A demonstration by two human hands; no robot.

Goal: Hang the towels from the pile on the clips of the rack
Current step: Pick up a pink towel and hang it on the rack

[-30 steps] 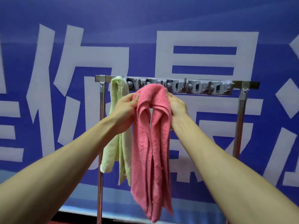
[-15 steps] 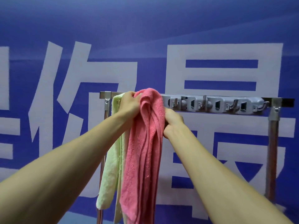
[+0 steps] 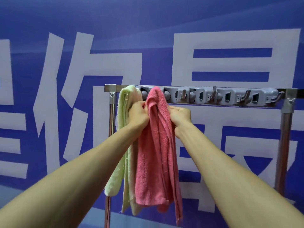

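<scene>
A pink towel [image 3: 154,155] hangs down from the second clip of the grey clip bar [image 3: 230,97] on the metal rack [image 3: 111,99]. Its bunched top sits between two round clip knobs. My left hand [image 3: 137,115] grips the towel's left side just below the bar. My right hand [image 3: 180,116] pinches its right side at the same height. A pale green towel [image 3: 123,112] hangs from the first clip at the bar's left end, partly behind my left hand and the pink towel. The pile of towels is out of view.
To the right of the pink towel the bar carries several free clips and small metal hooks [image 3: 213,94]. The rack's right post [image 3: 284,145] stands at the right. A blue banner with large white characters [image 3: 230,38] fills the background close behind the rack.
The pink towel's top went from below the bar up into the second clip. Both hands have slid down to just under the bar. The view moved closer to the rack.
</scene>
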